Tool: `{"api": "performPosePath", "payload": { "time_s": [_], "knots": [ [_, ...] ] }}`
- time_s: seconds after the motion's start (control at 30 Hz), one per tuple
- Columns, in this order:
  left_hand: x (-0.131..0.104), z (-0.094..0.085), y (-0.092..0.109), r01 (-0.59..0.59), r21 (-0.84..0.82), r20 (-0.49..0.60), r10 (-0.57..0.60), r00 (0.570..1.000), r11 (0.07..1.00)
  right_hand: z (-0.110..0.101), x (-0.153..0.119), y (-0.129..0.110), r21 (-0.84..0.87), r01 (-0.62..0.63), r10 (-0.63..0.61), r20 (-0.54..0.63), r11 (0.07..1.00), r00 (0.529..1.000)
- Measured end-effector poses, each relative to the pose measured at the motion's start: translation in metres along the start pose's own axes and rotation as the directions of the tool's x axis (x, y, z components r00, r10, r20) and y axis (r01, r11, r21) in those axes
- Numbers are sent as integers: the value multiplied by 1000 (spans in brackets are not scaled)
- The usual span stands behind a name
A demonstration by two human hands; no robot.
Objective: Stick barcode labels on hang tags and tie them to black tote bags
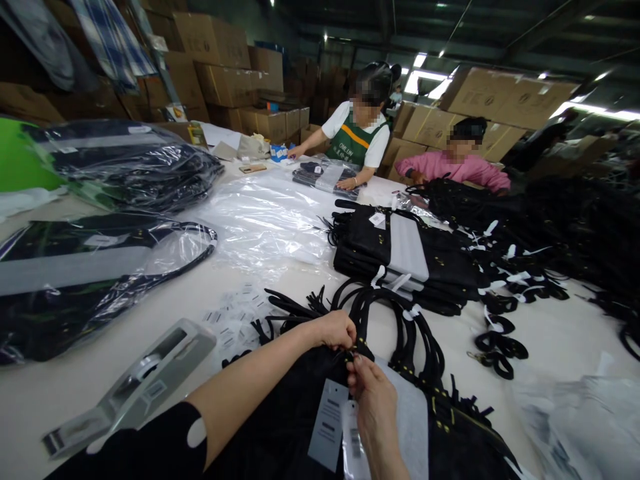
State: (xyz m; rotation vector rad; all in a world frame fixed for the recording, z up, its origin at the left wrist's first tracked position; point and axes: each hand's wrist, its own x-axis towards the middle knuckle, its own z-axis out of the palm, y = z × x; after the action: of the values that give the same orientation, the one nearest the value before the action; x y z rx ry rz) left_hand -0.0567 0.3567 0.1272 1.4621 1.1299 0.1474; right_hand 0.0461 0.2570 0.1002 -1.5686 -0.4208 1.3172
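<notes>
A black bag (pixel 290 400) with looped handles lies in front of me, on a stack of similar bags. At the base of one handle (pixel 365 313), my left hand (pixel 334 329) is closed in a pinch near small gold-coloured hardware. Just below it, my right hand (pixel 373 393) pinches with thumb and forefinger, its fingertips almost meeting the left ones. What lies between the fingers is too small to make out. Under the right hand, a grey paper hang tag (pixel 327 423) and a white barcode label in clear plastic (pixel 351 433) rest against the bag.
A tape dispenser (pixel 145 380) and barcode stickers (pixel 235 313) lie to the left. Plastic-wrapped bags (pixel 90 267) and clear sleeves (pixel 270 213) lie beyond. More black bags (pixel 350 247) are stacked ahead, with loose straps (pixel 500 340) rightward. Two people (pixel 357 133) work across the table.
</notes>
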Motion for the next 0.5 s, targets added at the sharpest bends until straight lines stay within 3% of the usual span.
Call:
{"api": "performPosePath", "payload": {
  "time_s": [0.17, 0.3, 0.5],
  "knots": [
    [-12, -13, -1, -66, -18, -171, 62, 983, 998, -12, -2, -13, -216, 98, -68, 144, 971, 987],
    [-24, -21, -8, -60, -166, -232, 20, 972, 984, -18, -1, -14, -384, 182, -113, 194, 905, 974],
    [-35, -16, -10, -57, -463, -217, -51, 975, 884, -25, 0, -11, -286, 94, -23, 240, 954, 970]
  ]
}}
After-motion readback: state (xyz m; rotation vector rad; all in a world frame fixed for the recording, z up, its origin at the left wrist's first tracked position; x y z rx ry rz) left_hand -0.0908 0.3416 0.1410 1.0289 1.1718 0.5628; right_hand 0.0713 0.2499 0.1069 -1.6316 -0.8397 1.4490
